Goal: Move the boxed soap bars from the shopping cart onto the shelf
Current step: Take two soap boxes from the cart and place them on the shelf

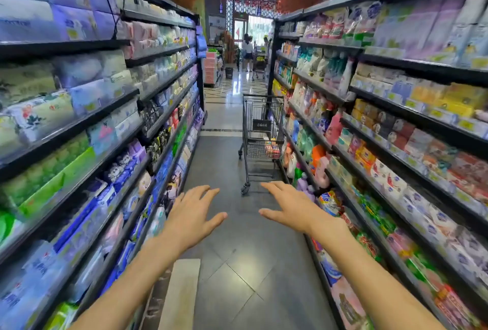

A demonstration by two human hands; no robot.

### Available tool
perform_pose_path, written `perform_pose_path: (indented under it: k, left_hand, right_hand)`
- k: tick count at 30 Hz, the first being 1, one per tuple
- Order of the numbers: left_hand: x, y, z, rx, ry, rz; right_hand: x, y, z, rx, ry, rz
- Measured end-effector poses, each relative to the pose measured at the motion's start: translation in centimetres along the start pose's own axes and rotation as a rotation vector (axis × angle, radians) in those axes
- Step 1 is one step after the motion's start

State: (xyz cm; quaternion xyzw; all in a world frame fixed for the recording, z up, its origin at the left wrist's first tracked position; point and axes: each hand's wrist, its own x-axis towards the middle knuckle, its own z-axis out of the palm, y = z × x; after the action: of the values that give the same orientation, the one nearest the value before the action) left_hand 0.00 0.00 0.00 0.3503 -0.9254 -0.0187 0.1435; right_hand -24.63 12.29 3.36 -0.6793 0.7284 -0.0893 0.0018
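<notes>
Hands: my left hand (194,212) and right hand (286,209) spread, empty, reaching ahead.
Cart: shopping cart (261,139) well apart, parked beside the right shelf (396,160) for unloading.

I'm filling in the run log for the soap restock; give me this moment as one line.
phase: approach | left hand: open, empty | right hand: open, empty | shopping cart: ahead by right shelf, out of reach
</notes>
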Motion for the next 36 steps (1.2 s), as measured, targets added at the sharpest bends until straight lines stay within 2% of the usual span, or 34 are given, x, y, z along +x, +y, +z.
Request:
perform_pose_path:
  k: [12,19,22,27,36]
  left_hand:
    - [22.6,-13.3,3.2,-0.018,-0.013,0.044]
    - [39.4,-20.2,8.5,-0.036,-0.058,0.052]
    - [48.3,-23.3,9.4,-0.019,-0.108,0.06]
    - [62.1,-29.0,10.0,0.009,-0.041,0.078]
    - [83.0,-39.2,14.8,-0.017,-0.051,0.084]
  right_hand:
    - [25.4,5.9,2.3,0.08,-0.008,0.093]
    - [42.6,13.9,5.6,0.112,0.01,0.108]
    - [50.7,18.0,5.4,0.142,-0.034,0.136]
    - [64.2,24.0,4.5,0.14,-0.017,0.148]
    - [86.4,31.4,6.1,0.081,0.014,0.111]
